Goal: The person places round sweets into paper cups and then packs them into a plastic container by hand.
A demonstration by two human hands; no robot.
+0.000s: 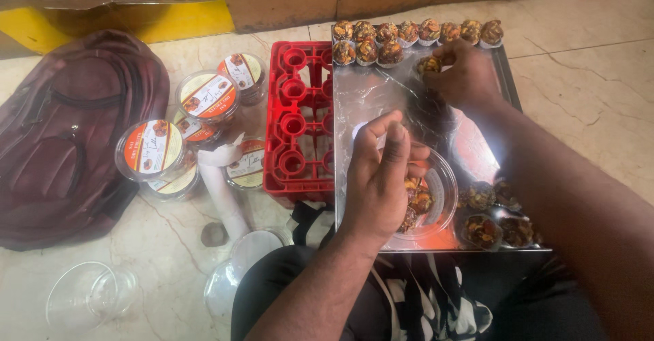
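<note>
Right hand (465,76): fingers pinched shut on one nut-topped sweet in a paper cup (428,64), at 12 o'clock on the steel tray (371,96), just below the top rows.

Left hand (380,177): fingers curled, thumb and forefinger tips together over the clear round tub (436,201). Can't tell if they hold anything. Tub sits at about 6 o'clock on the tray, brown sweets inside, partly hidden by the hand.

Top rows of sweets (409,34) run along the tray's 12 o'clock edge, two rows at the left, one at the right. Another cluster of cupped sweets (494,211) lies at 4–5 o'clock, just beside the tub.

Red plastic crate (294,119) touches the tray's 9 o'clock edge, round sockets facing up.

Further out at 9 o'clock: a pile of sealed round tubs (197,126), clear walls, round lid labels in cream with an orange band and a small sweet picture. A white stack of paper cups (221,184) leans among them.

Maroon backpack (65,136) lies far left. Empty clear tubs (92,297) at 7 o'clock on the marble floor (586,75).
</note>
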